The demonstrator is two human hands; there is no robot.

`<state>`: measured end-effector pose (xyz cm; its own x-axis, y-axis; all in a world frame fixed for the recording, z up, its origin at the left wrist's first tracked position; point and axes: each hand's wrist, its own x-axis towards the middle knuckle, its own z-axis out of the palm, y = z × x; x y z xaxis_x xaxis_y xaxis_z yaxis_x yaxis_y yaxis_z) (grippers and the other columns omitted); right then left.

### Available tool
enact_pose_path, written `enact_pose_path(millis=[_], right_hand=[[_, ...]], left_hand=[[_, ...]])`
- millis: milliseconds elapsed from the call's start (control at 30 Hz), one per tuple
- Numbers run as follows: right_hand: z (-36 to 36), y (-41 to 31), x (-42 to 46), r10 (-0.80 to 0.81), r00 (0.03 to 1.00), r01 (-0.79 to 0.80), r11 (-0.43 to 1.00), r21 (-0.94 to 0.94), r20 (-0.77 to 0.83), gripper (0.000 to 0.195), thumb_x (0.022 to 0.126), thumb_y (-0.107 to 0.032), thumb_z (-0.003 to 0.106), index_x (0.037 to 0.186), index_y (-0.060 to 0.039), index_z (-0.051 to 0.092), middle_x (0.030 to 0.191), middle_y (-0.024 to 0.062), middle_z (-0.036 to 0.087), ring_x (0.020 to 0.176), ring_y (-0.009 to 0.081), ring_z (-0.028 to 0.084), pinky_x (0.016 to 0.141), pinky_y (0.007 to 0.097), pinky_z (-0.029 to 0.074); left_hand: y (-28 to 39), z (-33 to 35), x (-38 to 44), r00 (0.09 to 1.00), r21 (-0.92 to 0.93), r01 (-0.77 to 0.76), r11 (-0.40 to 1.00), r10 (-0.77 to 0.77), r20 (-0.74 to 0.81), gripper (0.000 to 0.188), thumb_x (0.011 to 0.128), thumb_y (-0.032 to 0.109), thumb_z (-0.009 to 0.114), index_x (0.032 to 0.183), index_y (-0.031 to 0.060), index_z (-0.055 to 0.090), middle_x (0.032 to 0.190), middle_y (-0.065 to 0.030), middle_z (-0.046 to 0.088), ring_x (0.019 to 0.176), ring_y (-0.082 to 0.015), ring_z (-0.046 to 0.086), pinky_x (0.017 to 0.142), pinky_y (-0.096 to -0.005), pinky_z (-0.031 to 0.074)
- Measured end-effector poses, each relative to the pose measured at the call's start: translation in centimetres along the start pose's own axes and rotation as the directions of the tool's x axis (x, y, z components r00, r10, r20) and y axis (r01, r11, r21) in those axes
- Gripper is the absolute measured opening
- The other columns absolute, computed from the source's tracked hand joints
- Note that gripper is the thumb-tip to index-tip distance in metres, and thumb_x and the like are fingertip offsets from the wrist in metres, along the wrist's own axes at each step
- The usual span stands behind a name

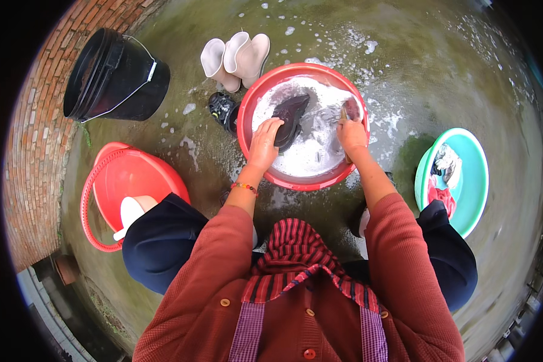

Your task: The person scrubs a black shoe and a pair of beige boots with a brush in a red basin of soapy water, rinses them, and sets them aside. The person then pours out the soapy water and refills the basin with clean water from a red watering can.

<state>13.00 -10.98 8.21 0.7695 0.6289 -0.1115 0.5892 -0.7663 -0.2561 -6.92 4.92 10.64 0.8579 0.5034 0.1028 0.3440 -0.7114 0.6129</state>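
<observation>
A red plastic basin (302, 186) of foamy water stands on the wet ground before me. My left hand (265, 141) grips one end of a dark shoe (290, 115), which lies tilted in the suds at the basin's left half. At the right side of the basin, my right hand (351, 134) is closed around the handle of a scrub brush (352, 110); the brush's head is close to the inner right wall, apart from the shoe. Foam hides the basin's bottom.
Pale boots (246, 56) and a black clog (221, 108) stand beyond the basin. A black bucket (135, 86) is at upper left, a red basket (140, 172) with a white dipper (133, 210) at left. A green basin (478, 181) holding cloths (448, 167) stands at right.
</observation>
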Motion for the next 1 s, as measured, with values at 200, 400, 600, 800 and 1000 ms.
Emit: enact_pose_path(millis=[200, 400, 600, 800, 1000], right_hand=[[0.1, -7.5, 6.5, -0.468, 0.878, 0.479, 0.862, 0.165, -0.106, 0.029, 0.083, -0.02, 0.053, 0.11, -0.0158, 0.062, 0.122, 0.0118, 0.048, 0.115, 0.0271, 0.045, 0.09, 0.043, 0.042], [3.9, -7.8, 7.9, -0.627, 0.758, 0.635, 0.772, 0.018, 0.179, 0.041, 0.09, -0.036, 0.044, 0.128, -0.0219, 0.046, 0.135, 0.0066, 0.039, 0.128, 0.0263, 0.032, 0.097, 0.0491, 0.034], [6.5, -6.1, 5.7, -0.503, 0.825, 0.537, 0.839, -0.082, 0.257, 0.049, 0.091, -0.035, 0.042, 0.136, -0.018, 0.037, 0.139, 0.0175, 0.034, 0.129, 0.032, 0.032, 0.101, 0.0487, 0.032], [11.2, -5.2, 6.3, -0.449, 0.816, 0.461, 0.886, 0.06, 0.365, 0.045, 0.089, -0.031, 0.042, 0.132, -0.0173, 0.041, 0.127, 0.0202, 0.047, 0.12, 0.0319, 0.043, 0.098, 0.0446, 0.037], [4.1, -7.5, 8.4, -0.34, 0.748, 0.39, 0.92, 0.036, 0.57, 0.041, 0.087, -0.03, 0.039, 0.126, -0.022, 0.047, 0.112, 0.0126, 0.06, 0.106, 0.0331, 0.055, 0.099, 0.0481, 0.034]], left_hand=[[1.7, 0.4, 1.4, 0.82, 0.079, 0.539, 0.839, -0.544, 0.179, 0.085, 0.062, 0.033, 0.072, 0.134, 0.0143, 0.03, 0.138, -0.0124, 0.035, 0.128, -0.0297, 0.033, 0.098, -0.0546, 0.027], [3.1, 6.7, 2.7, 0.698, 0.226, 0.697, 0.68, -0.716, 0.002, 0.097, 0.07, 0.042, 0.07, 0.142, 0.0119, 0.012, 0.139, -0.0171, 0.028, 0.128, -0.0368, 0.027, 0.097, -0.0569, 0.028], [2.2, 7.6, 2.8, 0.687, 0.249, 0.662, 0.707, -0.705, 0.176, 0.078, 0.08, 0.038, 0.061, 0.14, 0.0095, 0.021, 0.137, -0.0193, 0.033, 0.115, -0.0381, 0.044, 0.091, -0.0441, 0.041], [-3.6, 15.0, -1.0, 0.846, 0.497, 0.448, 0.743, -0.532, 0.034, 0.068, 0.083, 0.044, 0.054, 0.136, 0.0076, 0.031, 0.136, -0.0186, 0.036, 0.11, -0.0361, 0.05, 0.089, -0.0442, 0.042], [-0.6, 8.3, 3.0, 0.83, 0.313, 0.486, 0.816, -0.543, 0.125, 0.062, 0.08, 0.041, 0.061, 0.123, 0.0004, 0.045, 0.116, -0.019, 0.053, 0.099, -0.0284, 0.055, 0.086, -0.0383, 0.044]])
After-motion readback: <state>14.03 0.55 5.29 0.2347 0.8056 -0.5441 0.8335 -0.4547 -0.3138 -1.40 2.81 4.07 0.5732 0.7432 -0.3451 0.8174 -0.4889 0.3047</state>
